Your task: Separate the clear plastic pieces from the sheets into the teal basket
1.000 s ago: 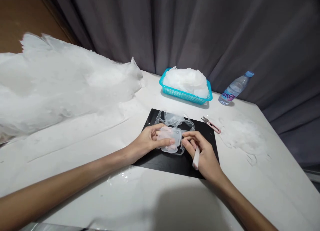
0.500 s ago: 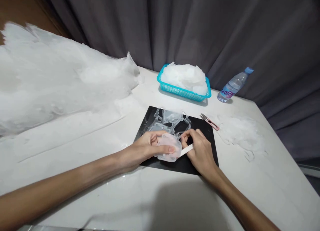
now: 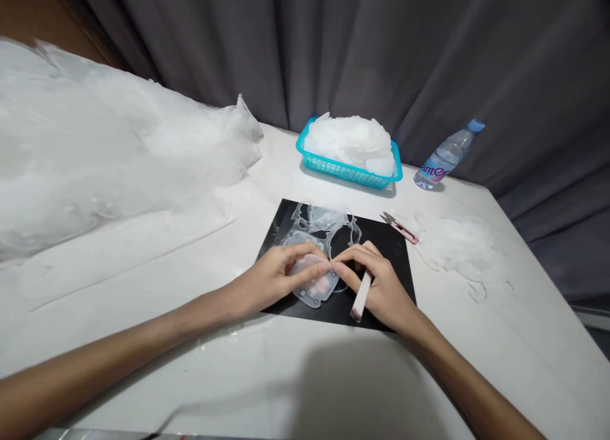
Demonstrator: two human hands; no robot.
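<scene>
My left hand (image 3: 281,273) grips a translucent plastic piece (image 3: 312,287) over the black mat (image 3: 391,252), fingers curled round it. My right hand (image 3: 376,284) pinches a slim white tool (image 3: 361,295) that slants down toward me, with its fingertips touching the same piece beside the left thumb. A clear plastic frame with cut-out holes (image 3: 324,224) lies on the mat just beyond both hands.
A teal basket (image 3: 350,170) heaped with white plastic pieces stands behind the mat. Pink thread snips (image 3: 401,228) lie to the right, then a scatter of clear scraps (image 3: 460,249) and a water bottle (image 3: 445,157). A large white pile (image 3: 105,154) fills the table's left side.
The right hand turned the white tool from pointing left under the piece to slanting down toward me. Both hands shifted slightly, and the left hand's fingers now press closer over the piece.
</scene>
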